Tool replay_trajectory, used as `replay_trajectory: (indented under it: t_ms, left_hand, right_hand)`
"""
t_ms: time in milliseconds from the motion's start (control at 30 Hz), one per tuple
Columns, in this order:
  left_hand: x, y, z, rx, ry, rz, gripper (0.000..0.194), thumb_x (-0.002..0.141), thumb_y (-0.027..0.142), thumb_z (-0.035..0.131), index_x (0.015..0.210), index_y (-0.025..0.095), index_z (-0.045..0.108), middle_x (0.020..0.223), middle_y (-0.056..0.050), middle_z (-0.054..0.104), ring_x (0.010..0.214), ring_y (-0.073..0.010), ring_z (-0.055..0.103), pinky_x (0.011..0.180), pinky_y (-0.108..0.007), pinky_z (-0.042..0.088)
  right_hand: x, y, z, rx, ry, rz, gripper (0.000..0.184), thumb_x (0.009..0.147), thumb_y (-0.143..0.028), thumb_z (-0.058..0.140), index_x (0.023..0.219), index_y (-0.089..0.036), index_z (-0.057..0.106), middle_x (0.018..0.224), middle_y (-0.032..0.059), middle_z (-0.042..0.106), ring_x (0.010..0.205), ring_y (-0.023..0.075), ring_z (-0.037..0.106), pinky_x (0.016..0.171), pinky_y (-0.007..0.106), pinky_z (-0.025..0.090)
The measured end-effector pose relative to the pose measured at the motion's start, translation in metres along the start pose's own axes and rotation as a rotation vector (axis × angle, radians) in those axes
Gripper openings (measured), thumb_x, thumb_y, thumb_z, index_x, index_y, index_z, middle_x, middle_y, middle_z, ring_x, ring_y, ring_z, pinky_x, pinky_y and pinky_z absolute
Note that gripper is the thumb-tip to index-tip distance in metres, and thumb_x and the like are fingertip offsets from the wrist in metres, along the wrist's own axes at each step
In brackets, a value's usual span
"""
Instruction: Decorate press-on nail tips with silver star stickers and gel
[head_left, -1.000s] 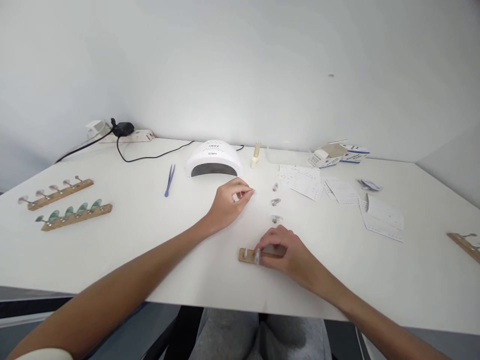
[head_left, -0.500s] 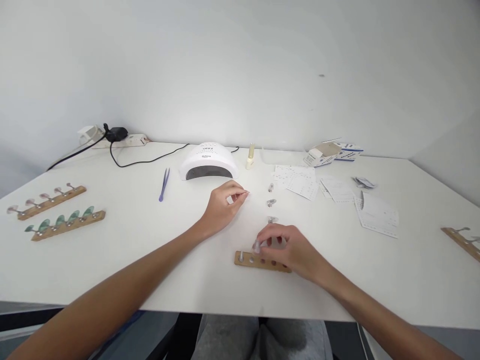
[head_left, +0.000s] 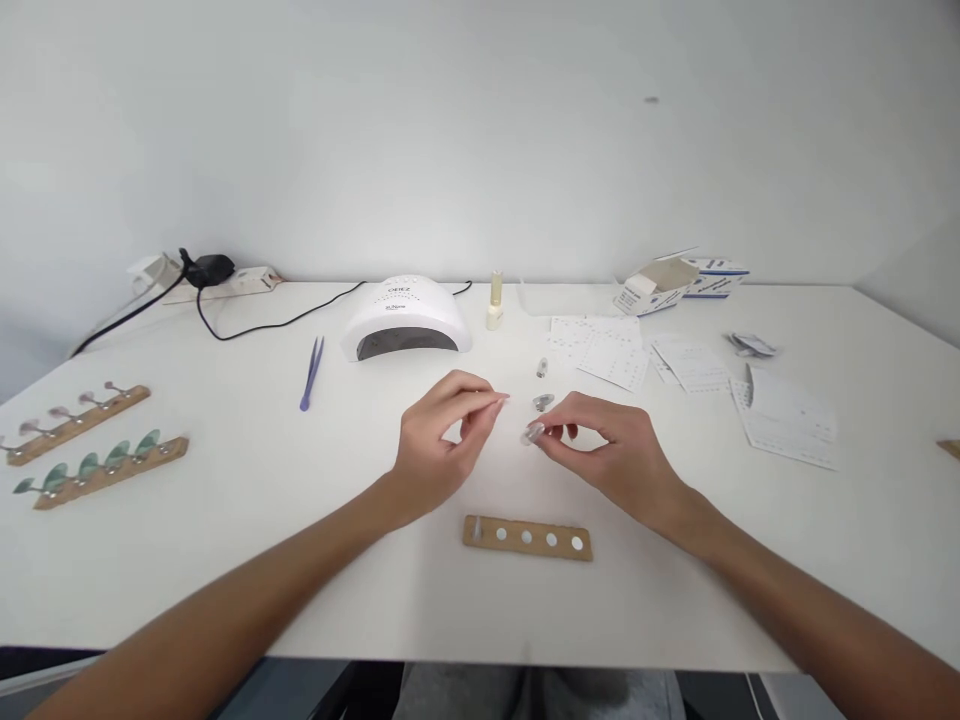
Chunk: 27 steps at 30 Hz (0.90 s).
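My right hand point(head_left: 600, 445) pinches a small clear nail tip point(head_left: 533, 433) between thumb and fingers, just above the table. My left hand point(head_left: 450, 435) is beside it, thumb and forefinger pressed together; anything in that pinch is too small to make out. Beyond my right fingertips lie two more clear nail tips, one near point(head_left: 544, 402) and one farther back point(head_left: 541, 368). Closer to me is a wooden strip point(head_left: 489, 536) with a row of round silvery spots. A clear piece point(head_left: 477, 530) stands at its left end. Neither hand touches the strip.
To the left are purple tweezers point(head_left: 311, 375) and two wooden strips, one with pinkish pieces point(head_left: 79, 425), one with green point(head_left: 101, 475). A white nail lamp point(head_left: 405, 315) and small bottle point(head_left: 494, 300) stand at the back. Right are printed sheets point(head_left: 787, 430) and an open box point(head_left: 658, 285).
My right hand has moved away from above the wooden strip, back toward the row of nail tips. My left hand stays pinched and now sits nearer to the right one.
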<state>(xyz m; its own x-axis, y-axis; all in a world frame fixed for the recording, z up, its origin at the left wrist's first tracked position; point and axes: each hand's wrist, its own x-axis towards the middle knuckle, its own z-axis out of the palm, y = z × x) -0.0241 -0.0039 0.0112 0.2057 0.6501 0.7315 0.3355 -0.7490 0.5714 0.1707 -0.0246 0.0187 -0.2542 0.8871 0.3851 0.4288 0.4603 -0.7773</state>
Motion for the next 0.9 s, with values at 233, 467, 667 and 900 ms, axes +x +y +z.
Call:
replay_trajectory:
  t_ms: [233, 467, 667, 900]
  left_hand:
    - [-0.006, 0.014, 0.003, 0.097, -0.152, 0.312, 0.034, 0.081, -0.001, 0.055, 0.108, 0.017, 0.064, 0.090, -0.007, 0.062, 0.071, -0.0098, 0.060, 0.049, -0.020, 0.047]
    - [-0.006, 0.011, 0.002, 0.185, -0.138, 0.348, 0.036, 0.082, 0.000, 0.055, 0.111, 0.019, 0.062, 0.092, -0.007, 0.063, 0.078, -0.0128, 0.063, 0.056, -0.023, 0.054]
    - [-0.005, 0.007, 0.001, 0.153, -0.097, 0.317, 0.036, 0.082, 0.000, 0.055, 0.110, 0.021, 0.062, 0.092, -0.006, 0.062, 0.069, -0.0095, 0.060, 0.049, -0.021, 0.048]
    - [-0.006, 0.010, 0.001, 0.198, -0.132, 0.373, 0.036, 0.082, 0.002, 0.054, 0.111, 0.021, 0.061, 0.092, -0.006, 0.062, 0.075, -0.0119, 0.062, 0.053, -0.022, 0.051]
  right_hand:
    - [-0.003, -0.003, 0.003, -0.029, 0.003, -0.073, 0.009, 0.082, -0.016, 0.061, 0.077, -0.023, 0.064, 0.069, -0.0015, 0.060, 0.064, 0.0116, 0.054, 0.058, 0.026, 0.045]
    - [-0.003, -0.009, -0.002, 0.157, -0.055, 0.139, 0.007, 0.082, -0.024, 0.064, 0.076, -0.022, 0.068, 0.070, -0.0020, 0.065, 0.064, 0.0118, 0.056, 0.062, 0.027, 0.047]
    - [0.003, -0.005, -0.007, 0.360, -0.045, 0.295, 0.006, 0.073, -0.026, 0.073, 0.074, -0.021, 0.070, 0.074, -0.0003, 0.069, 0.071, 0.0146, 0.064, 0.066, 0.027, 0.052]
    - [0.000, -0.012, -0.003, 0.223, -0.116, 0.253, 0.010, 0.080, -0.025, 0.063, 0.074, -0.022, 0.070, 0.067, -0.0010, 0.065, 0.061, 0.0121, 0.055, 0.060, 0.028, 0.046]
